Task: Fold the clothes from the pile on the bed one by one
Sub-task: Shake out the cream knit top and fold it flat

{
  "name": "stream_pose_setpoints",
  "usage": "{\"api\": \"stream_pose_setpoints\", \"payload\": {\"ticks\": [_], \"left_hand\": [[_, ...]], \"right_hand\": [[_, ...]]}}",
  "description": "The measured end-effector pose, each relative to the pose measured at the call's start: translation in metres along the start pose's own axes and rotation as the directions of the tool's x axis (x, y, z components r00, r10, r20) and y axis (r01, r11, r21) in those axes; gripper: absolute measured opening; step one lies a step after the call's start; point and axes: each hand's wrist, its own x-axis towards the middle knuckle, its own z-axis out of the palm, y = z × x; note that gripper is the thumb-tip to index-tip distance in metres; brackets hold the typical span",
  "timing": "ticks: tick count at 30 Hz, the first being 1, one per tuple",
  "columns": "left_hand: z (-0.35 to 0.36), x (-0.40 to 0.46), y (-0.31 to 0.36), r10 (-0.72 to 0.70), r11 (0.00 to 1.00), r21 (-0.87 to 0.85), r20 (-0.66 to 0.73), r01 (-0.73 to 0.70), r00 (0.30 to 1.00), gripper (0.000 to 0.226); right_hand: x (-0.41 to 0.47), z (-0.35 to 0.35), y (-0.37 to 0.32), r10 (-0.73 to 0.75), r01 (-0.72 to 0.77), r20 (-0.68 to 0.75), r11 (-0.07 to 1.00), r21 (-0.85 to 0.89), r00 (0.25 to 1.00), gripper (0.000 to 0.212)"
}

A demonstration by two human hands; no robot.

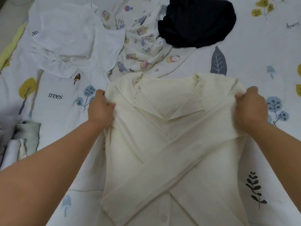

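at the far left edge a few folded cloths sit stacked on the sheet, grey-green and white, partly blurred. above them a crumpled white garment lies spread on the bed, its dotted edge reaching down toward the middle. the left hand comes next, fingers curled and thumb pressed over the left shoulder of the cardigan, gripping a bunch of the knit. the cream cardigan lies front up in the middle of the bed, neckline away from the person, both sleeves folded across the body so that they cross in an x. small buttons run down its front edges. beyond its collar a cartoon-print garment lies rumpled, touching the white one on its left, and a dark navy garment is heaped just right of it, overlapping its edge. the right hand pinches the cardigan's right shoulder, thumb on top and fingers tucked under the fabric. the sheet around it shows printed leaves and trees.
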Motion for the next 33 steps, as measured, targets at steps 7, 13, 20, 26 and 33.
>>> {"api": "stream_pose_setpoints", "payload": {"ticks": [7, 13, 20, 26, 33], "left_hand": [[0.007, -0.060, 0.013, 0.404, 0.902, 0.241, -0.177, -0.359, 0.897, 0.060], [0.040, -0.152, -0.030, 0.755, 0.431, 0.277, 0.410, -0.859, 0.512, 0.064], [0.031, -0.158, -0.034, 0.662, 0.468, 0.364, 0.459, -0.805, 0.592, 0.067], [0.012, -0.207, -0.079, 0.734, 0.351, 0.276, 0.512, -0.894, 0.447, 0.066], [-0.020, -0.219, -0.083, 0.641, 0.413, 0.268, 0.593, -0.870, 0.487, 0.050]], "right_hand": [[-0.059, 0.000, -0.033, -0.141, 0.143, -0.071, 0.989, 0.030, 0.988, 0.056], [-0.181, 0.031, -0.022, -0.495, 0.581, 0.358, 0.791, -0.192, 0.792, 0.066], [-0.178, 0.033, -0.004, -0.406, 0.539, 0.441, 0.809, -0.234, 0.800, 0.068], [-0.262, 0.013, 0.024, -0.637, 0.700, 0.319, 0.699, -0.143, 0.701, 0.059], [-0.274, -0.007, 0.050, -0.697, 0.734, 0.256, 0.673, -0.091, 0.670, 0.038]]}}
